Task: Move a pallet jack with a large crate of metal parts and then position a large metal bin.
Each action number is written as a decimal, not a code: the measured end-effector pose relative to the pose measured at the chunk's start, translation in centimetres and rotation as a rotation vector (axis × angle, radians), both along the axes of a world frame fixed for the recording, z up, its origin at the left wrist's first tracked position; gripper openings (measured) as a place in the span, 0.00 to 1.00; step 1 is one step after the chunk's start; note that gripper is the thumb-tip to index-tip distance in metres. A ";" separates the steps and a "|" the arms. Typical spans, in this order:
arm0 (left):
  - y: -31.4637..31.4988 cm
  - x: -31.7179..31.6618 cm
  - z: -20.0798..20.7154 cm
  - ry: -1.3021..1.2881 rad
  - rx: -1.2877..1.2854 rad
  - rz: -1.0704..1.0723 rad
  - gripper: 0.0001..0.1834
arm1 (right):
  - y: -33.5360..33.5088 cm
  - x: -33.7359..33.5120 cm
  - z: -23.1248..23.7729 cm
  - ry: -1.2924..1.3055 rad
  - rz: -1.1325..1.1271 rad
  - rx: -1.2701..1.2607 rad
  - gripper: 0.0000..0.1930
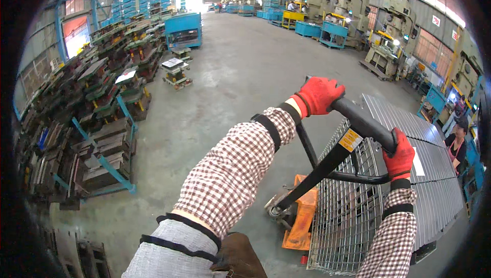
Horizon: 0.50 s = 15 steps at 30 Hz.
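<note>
Both my hands wear red gloves and are closed around the black handle (364, 121) of a pallet jack. My left hand (319, 96) grips its far left end, and my right hand (400, 156) holds the near right end. From the handle a black shaft runs down to the orange pallet jack body (303, 215) and a small wheel. Right beside the jack stands a wire mesh cage (340, 221), partly hidden behind the handle frame and my right sleeve. Grey ribbed metal panels (434, 196) lie in a stack behind and right of it.
Dark metal dies (97, 86) are piled along the left, with a blue rack (115, 170) nearer me. Ahead are a low die stack (176, 73) and a blue cabinet (183, 30). Press machines (391, 37) line the right wall. A person (456, 142) is at the right, past the panels.
</note>
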<state>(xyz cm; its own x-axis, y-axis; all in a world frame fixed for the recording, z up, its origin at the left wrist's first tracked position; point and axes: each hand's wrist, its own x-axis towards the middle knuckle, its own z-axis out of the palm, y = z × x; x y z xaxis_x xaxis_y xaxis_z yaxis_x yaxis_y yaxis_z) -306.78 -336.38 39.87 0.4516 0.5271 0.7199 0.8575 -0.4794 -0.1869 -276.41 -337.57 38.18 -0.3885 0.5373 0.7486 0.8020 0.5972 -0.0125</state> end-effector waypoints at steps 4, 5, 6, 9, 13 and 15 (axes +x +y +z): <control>3.7 0.7 0.1 -0.073 0.079 -0.127 0.14 | 4.6 2.0 0.1 -0.040 0.055 0.006 0.30; 4.0 1.0 0.7 -0.030 -0.011 0.068 0.14 | 5.6 1.3 0.9 -0.033 0.046 -0.023 0.30; 4.6 1.2 0.7 -0.061 0.040 0.052 0.15 | 6.9 1.5 0.8 -0.024 0.057 -0.025 0.29; 5.9 1.4 0.2 -0.024 0.167 -0.031 0.27 | 9.5 2.1 0.4 -0.011 0.130 0.071 0.28; 7.3 2.3 0.4 0.020 0.106 0.214 0.25 | 11.7 2.1 0.0 -0.005 0.099 0.029 0.27; 8.7 3.3 -1.4 -0.016 0.094 0.222 0.24 | 12.8 3.1 -1.2 -0.014 0.068 0.011 0.27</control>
